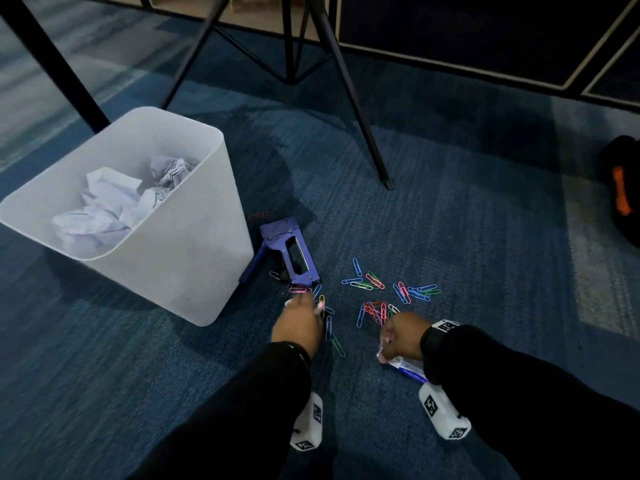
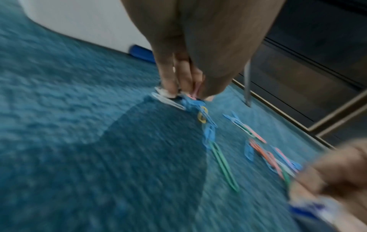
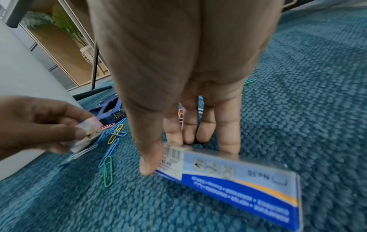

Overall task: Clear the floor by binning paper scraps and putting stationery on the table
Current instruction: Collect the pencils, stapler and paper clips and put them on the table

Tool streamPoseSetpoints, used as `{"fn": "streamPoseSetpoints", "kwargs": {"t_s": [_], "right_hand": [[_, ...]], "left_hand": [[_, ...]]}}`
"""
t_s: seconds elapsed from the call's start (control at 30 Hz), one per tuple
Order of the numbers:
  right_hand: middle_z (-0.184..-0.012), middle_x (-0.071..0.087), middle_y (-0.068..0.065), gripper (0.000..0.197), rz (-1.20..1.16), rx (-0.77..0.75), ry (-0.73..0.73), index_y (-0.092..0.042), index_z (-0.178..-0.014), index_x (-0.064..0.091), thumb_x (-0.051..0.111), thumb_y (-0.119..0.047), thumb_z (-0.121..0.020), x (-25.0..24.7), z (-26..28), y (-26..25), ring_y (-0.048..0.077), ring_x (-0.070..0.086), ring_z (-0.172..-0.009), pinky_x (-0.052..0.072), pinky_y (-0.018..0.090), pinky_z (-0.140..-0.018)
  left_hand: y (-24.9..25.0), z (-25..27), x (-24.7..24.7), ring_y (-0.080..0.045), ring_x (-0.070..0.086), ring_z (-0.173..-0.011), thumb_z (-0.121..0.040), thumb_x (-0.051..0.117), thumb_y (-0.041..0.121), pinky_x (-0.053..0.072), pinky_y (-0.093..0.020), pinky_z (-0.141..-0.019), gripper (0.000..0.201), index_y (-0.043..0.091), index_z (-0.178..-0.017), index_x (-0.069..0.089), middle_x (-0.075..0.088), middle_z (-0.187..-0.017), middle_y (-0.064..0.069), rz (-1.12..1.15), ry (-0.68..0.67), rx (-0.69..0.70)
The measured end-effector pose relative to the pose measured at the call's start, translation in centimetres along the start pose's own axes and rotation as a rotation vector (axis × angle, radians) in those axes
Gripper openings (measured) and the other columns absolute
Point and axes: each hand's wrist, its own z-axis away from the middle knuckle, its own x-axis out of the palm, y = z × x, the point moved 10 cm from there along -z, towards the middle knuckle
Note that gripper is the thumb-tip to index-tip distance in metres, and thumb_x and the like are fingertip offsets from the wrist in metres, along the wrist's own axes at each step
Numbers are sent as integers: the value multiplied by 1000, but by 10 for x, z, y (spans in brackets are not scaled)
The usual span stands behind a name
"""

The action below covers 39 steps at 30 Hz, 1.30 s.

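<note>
My left hand reaches down to the blue carpet just below the blue staple gun. Its fingertips pinch a few coloured paper clips and something small and pale that is too blurred to name. My right hand grips a blue-and-white stationery packet between thumb and fingers, low over the carpet; the packet shows clearly in the right wrist view. Several loose paper clips lie scattered between and beyond both hands. The white bin stands to the left, holding crumpled paper.
Black table legs cross the carpet behind the clips. A black and orange bag sits at the right edge. A dark panelled wall runs along the back. The bin wall is close beside my left hand.
</note>
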Motion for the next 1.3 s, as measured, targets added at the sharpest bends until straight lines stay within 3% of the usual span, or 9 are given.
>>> {"fn": "streamPoseSetpoints", "kwargs": {"t_s": [0.2,0.33,0.5,0.67,0.8,0.97,1.07,1.2,1.3], "right_hand": [[-90,72,6,37,25,-10,-12,-12,-86,72,83,-39,-64,1,0,-2,19,65,-81,45,25,-67],[-88,72,2,33,15,-11,-11,-17,-83,71,84,-40,-62,0,-1,-1,18,65,-81,48,25,-70],[-75,65,-4,30,-32,-12,-25,-15,-80,70,83,-37,-65,-2,3,-3,13,61,-73,40,21,-59],[-58,57,1,26,-350,63,-16,-13,-72,65,81,-34,-69,-24,6,1,18,55,-55,50,28,-58],[-55,56,0,20,-665,89,-48,-12,-76,58,76,-22,-81,-48,20,-27,11,55,-47,55,30,-54],[-78,59,10,24,-1027,23,6,-8,-97,58,75,-18,-82,-110,38,-94,21,60,-67,58,44,-64],[-88,63,9,31,-1140,-38,91,-10,-111,59,73,-15,-84,-157,50,-135,22,61,-70,52,32,-55],[-88,65,12,27,-1155,-100,121,-3,-109,60,69,-18,-88,-215,80,-197,22,64,-74,55,37,-59],[-89,65,11,28,-1113,-166,143,-1,-106,59,70,-18,-87,-265,104,-248,21,64,-75,57,38,-59]], "left_hand": [[-31,-5,-33,-31,45,-105,-89,62,35,48,-42,-84,19,24,-102,72,50,-114,-4,-84,140,-66],[-45,-3,-18,-31,42,-119,-87,64,37,43,-49,-98,29,37,-116,65,43,-133,1,-33,23,-122],[-49,8,-11,-33,55,-113,-83,69,23,48,-38,-93,49,24,-129,52,40,-135,-7,139,14,-61],[-49,11,-26,-31,37,-135,-81,72,26,39,-37,-108,74,28,-144,33,10,-155,-8,183,-16,-105],[-9,17,-48,-17,45,-124,-81,71,37,36,-24,-107,59,23,-133,48,32,-143,-2,241,-22,1],[62,21,-78,-10,66,-82,-70,63,74,55,-30,-80,58,35,-111,55,69,-95,6,653,-297,-29],[91,9,-129,-3,67,-81,-66,73,64,53,-19,-69,59,40,-115,52,71,-97,10,608,-360,43],[103,-8,-220,-5,65,-71,-73,66,41,58,-31,-74,32,34,-103,59,70,-85,7,550,-366,83],[106,-17,-298,-13,67,-82,-73,55,35,55,-35,-80,38,26,-109,62,71,-91,4,448,-281,152]]}}
